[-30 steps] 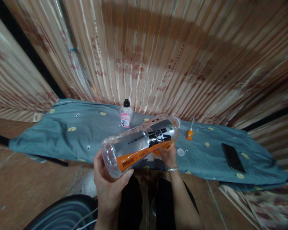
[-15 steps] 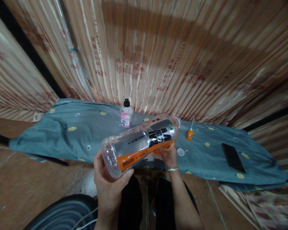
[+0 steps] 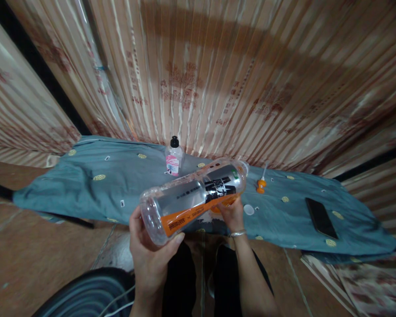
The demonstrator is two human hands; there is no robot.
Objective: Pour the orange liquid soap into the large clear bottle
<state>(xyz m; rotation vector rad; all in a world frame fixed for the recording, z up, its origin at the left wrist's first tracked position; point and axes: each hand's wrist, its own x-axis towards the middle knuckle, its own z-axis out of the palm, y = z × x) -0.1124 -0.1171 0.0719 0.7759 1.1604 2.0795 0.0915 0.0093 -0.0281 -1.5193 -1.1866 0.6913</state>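
the clear bottle [image 3: 193, 198] lay tilted, base toward seven o'clock, neck toward two. the left hand [image 3: 148, 251] had its grip clenched around the base; the right hand [image 3: 231, 214] grasped the underside near the neck, above the blue cloth [image 3: 86, 185].

A home: patterned curtains [image 3: 218, 79]; bedsheet [image 3: 119, 185] on tiled floor [image 3: 36, 259].

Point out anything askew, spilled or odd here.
The large clear bottle is held tipped on its side, uncapped; a white cap lies loose on the blue cloth. No spill shows.
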